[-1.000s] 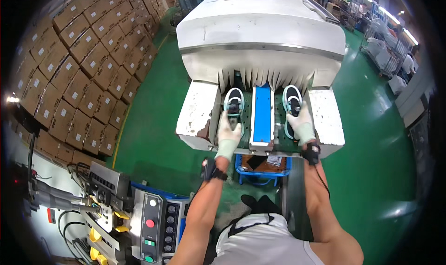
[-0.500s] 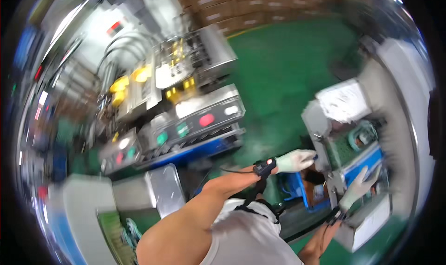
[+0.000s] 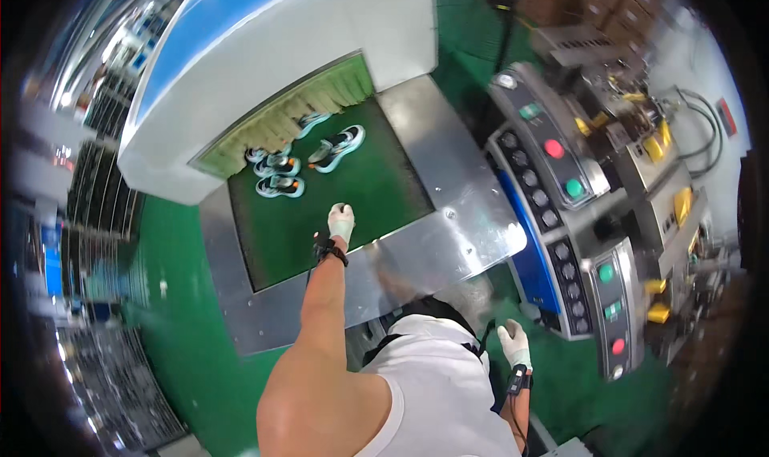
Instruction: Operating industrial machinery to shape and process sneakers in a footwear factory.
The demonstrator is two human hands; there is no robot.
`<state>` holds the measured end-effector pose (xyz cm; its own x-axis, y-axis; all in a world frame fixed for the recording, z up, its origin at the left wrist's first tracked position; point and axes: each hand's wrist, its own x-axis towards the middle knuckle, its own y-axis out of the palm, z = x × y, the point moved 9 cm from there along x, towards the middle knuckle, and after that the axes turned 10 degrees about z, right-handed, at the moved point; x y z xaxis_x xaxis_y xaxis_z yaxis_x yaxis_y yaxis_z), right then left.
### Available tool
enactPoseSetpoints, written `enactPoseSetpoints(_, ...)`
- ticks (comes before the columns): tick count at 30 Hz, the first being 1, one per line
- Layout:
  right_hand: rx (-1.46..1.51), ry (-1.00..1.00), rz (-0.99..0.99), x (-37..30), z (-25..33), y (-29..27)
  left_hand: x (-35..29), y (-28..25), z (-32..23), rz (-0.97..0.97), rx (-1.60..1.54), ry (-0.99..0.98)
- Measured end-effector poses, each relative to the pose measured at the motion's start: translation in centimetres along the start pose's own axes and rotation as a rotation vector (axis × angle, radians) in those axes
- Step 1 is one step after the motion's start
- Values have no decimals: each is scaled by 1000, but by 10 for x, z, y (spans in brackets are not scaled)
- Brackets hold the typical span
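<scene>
My left hand [image 3: 341,218], in a white glove, is over the near part of a green conveyor belt [image 3: 280,245]. Its fingers are curled in, and nothing shows in them. Beyond it, a sneaker [image 3: 337,148] in black, white and pale blue lies on the belt. Several similar sneakers [image 3: 280,186] lie left of it, some partly beneath a fringed green curtain [image 3: 288,116]. Low at my right side hangs my right hand [image 3: 515,345], gloved too, with fingers loosely bent and apart, holding nothing. Dark devices are strapped to both wrists.
A metal frame [image 3: 432,245] borders the belt, and a white and blue machine housing [image 3: 272,64] rises behind it. To the right stands a machine with red and green buttons on its control panel [image 3: 553,148]. Wire racks [image 3: 112,377] are at the left; cardboard boxes [image 3: 617,8] are stacked far right.
My view has swung round from the blue bin and tray to the belt with sneakers. My left hand has moved over this belt; my right hand now hangs at my side. The button machine appears on the right.
</scene>
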<state>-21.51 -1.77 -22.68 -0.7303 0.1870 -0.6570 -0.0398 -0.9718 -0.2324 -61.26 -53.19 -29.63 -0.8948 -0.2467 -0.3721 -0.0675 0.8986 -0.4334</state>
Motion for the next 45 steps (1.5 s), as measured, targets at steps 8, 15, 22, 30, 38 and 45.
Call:
enactPoseSetpoints(8, 590, 220, 186, 66, 65, 70, 36, -180, 32, -430, 319, -28)
enactPoseSetpoints(15, 924, 228, 247, 99, 122, 98, 123, -220, -10, -426, 444, 269)
enactPoseSetpoints(22, 444, 217, 212, 111, 174, 118, 67, -183, -38, -252, 528, 360)
enactPoseSetpoints(30, -403, -262, 233, 91, 250, 137, -114, 51, -145, 534, 385, 648)
enactPoseSetpoints(38, -220, -191, -404, -11, 253, -40, -341, 278, -335, 1315, 393, 1165)
enactPoseSetpoints(45, 882, -284, -451, -107, 124, -134, -503, 357, -477, 1317, -7, 1655)
